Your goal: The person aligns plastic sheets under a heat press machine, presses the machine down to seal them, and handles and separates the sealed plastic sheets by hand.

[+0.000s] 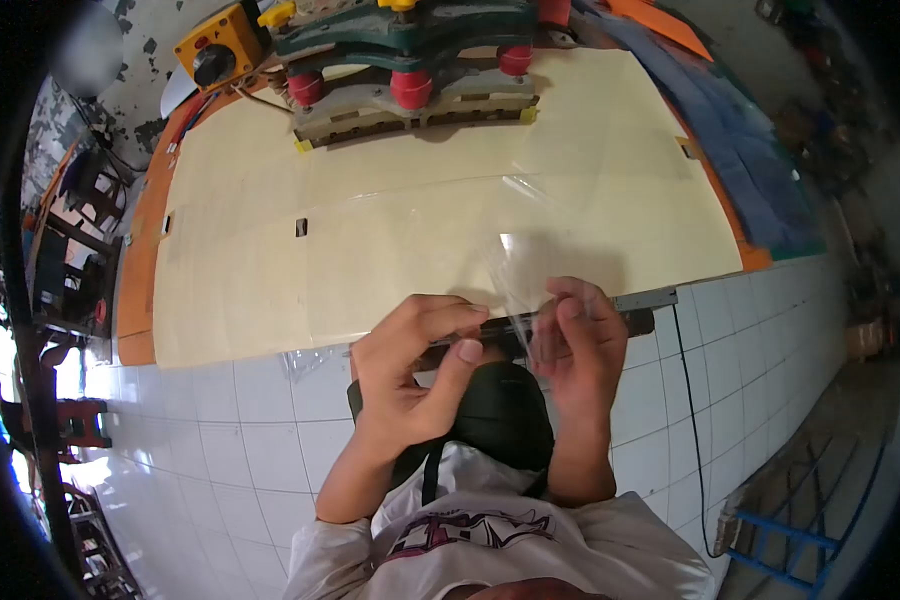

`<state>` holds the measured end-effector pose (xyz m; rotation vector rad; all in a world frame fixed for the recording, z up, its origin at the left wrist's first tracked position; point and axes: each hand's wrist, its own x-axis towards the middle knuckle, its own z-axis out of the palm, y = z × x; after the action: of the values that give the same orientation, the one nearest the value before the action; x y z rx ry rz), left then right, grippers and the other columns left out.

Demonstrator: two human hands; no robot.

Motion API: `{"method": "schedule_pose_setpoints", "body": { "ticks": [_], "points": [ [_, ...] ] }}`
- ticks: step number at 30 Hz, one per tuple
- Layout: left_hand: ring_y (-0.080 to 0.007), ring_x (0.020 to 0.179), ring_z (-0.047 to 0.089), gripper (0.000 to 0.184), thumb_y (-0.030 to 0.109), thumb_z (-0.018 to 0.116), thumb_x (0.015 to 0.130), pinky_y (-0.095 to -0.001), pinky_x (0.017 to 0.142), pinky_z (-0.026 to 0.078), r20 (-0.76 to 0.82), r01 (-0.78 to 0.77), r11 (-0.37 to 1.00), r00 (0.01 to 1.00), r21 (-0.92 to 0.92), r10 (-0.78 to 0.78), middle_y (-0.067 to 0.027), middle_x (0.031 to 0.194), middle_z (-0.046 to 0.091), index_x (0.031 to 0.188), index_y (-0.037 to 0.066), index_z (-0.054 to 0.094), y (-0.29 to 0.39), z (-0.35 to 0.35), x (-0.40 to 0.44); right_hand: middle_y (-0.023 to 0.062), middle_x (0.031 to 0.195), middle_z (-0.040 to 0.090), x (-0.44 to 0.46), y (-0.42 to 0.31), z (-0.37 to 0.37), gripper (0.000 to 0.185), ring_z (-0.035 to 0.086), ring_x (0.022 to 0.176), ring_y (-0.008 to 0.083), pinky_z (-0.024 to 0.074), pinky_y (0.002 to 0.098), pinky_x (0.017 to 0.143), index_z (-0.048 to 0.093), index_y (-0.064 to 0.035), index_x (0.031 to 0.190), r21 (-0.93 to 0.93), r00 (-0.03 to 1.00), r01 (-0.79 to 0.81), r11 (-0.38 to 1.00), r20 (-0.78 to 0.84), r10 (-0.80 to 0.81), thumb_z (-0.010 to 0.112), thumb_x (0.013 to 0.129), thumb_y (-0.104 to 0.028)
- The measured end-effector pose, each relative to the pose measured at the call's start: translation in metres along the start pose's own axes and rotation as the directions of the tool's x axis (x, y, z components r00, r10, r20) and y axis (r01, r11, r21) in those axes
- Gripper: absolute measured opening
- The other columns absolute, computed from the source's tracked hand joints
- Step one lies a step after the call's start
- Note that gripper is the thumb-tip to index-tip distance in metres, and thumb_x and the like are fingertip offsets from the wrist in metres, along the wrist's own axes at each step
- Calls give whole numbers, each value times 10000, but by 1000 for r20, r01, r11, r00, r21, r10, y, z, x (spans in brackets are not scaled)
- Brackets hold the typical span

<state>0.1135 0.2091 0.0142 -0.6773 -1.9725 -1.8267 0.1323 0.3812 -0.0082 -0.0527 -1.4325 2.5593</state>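
A piece of clear plastic film [515,265] stands up at the front edge of the cream-coloured board. My right hand [582,340] has its fingers curled around the film's near side, with the thumb pointing up. To the left of it, my left hand [420,360] is at the board's edge, thumb and fingers apart with a gap between them and nothing visible there. Another clear plastic sheet [440,190] lies flat on the board, showing only by its edges and glare.
A green machine head [410,40] with red knobs and a metal bar stands at the back. At the back left is a yellow control box [218,50] with a black knob. Blue sheeting [715,140] lies on the right. A black cable [692,420] runs down to the tiled floor.
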Motion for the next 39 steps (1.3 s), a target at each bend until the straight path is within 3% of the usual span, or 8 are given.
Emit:
{"method": "schedule_pose_setpoints", "body": {
  "ticks": [10,20,22,26,29,31,35,39],
  "points": [
    [-204,955,608,273,22,599,847,-308,807,522,17,269,963,963,-27,-269,-152,1097,584,1106,-64,606,4,4,-21,93,835,646,-8,21,15,366,519,534,81,429,232,493,565,66,1200,-171,996,-21,985,79,35,630,925,-165],
    [-194,917,624,449,39,639,835,-310,821,519,-70,224,960,969,-166,-238,-131,1097,572,1255,-52,511,-5,7,-29,112,1090,623,-13,24,17,472,618,816,130,520,236,709,499,10,1330,-226,988,-5,974,151,40,606,873,-46],
    [-180,914,616,568,35,667,839,-286,795,521,-134,252,934,947,-254,-292,-130,1107,559,1342,-50,416,3,10,-27,139,1054,618,-15,25,24,468,636,878,192,520,274,761,523,16,1287,-514,852,473,715,473,-224,622,831,-31],
    [-141,857,604,609,-75,662,827,-253,709,532,-293,374,888,846,-268,-445,-112,1005,582,1362,-31,375,-1,3,-40,174,1094,589,-42,47,15,430,625,958,237,503,321,839,558,12,1220,-559,788,598,574,539,-297,640,801,-42],
    [-148,767,614,511,-83,642,846,-277,687,544,-428,252,937,839,-240,-335,-111,918,611,1301,-23,417,-1,2,-60,162,1184,553,-67,76,-3,462,586,1061,240,464,361,922,523,3,1239,-366,931,163,916,363,-20,692,832,-136],
    [-155,752,621,489,-82,650,842,-286,682,551,-393,252,948,865,-197,-311,-117,898,624,1277,-17,435,-6,-6,-83,147,1199,548,-70,71,5,611,565,1082,248,437,366,964,440,5,1316,79,861,-351,933,418,289,730,850,-262],
    [-173,714,641,426,-58,693,824,-289,660,548,-171,359,844,875,-397,-453,-125,830,658,1195,-19,490,-3,-23,-120,242,1327,512,-55,64,0,692,518,1240,319,422,428,1026,351,46,1377,257,773,-536,804,534,344,663,899,-345],
    [-169,697,647,388,-33,731,802,-272,636,534,-91,404,744,846,-533,-525,-119,815,667,1139,-14,539,-17,-52,-170,259,1265,571,-44,65,-12,445,570,1185,362,437,479,1043,431,49,1349,419,824,-510,751,487,288,529,979,-180]
  ]
}}
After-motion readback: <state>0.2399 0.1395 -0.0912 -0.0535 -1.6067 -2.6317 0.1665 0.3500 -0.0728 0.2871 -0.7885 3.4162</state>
